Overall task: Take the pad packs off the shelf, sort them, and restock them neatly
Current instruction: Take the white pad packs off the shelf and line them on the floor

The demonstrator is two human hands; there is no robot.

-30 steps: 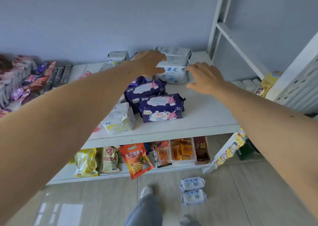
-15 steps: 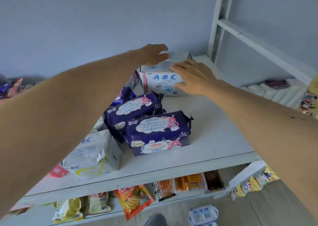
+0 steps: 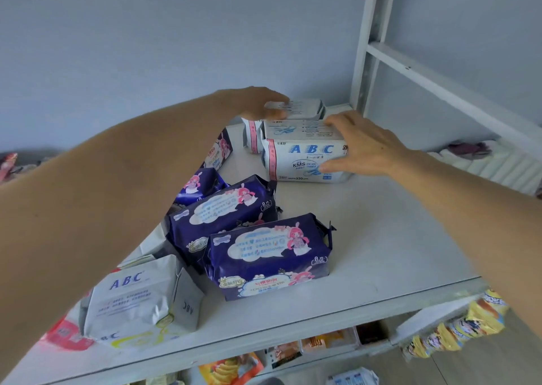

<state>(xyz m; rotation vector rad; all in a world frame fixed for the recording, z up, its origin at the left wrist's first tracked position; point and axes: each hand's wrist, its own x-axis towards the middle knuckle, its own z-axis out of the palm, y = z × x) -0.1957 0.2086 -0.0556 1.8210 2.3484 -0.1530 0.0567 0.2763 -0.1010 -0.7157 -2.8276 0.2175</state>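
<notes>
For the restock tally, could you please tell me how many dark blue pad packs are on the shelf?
4: front pack, one behind it, one partly hidden further back, one upright near the left forearm. The arm may hide more.

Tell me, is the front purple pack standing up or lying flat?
Lying flat. The front purple pack rests on its long side on the shelf, its printed face tilted up toward the camera.

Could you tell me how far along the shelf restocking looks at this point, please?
Early, by the look of it. Done: nothing looks sorted yet. In hand: the right hand wraps the end of the white pack at the back, and the left hand rests on the pack behind it. Left: the purple packs and the grey-white pack lie jumbled at the front of the shelf.
</notes>
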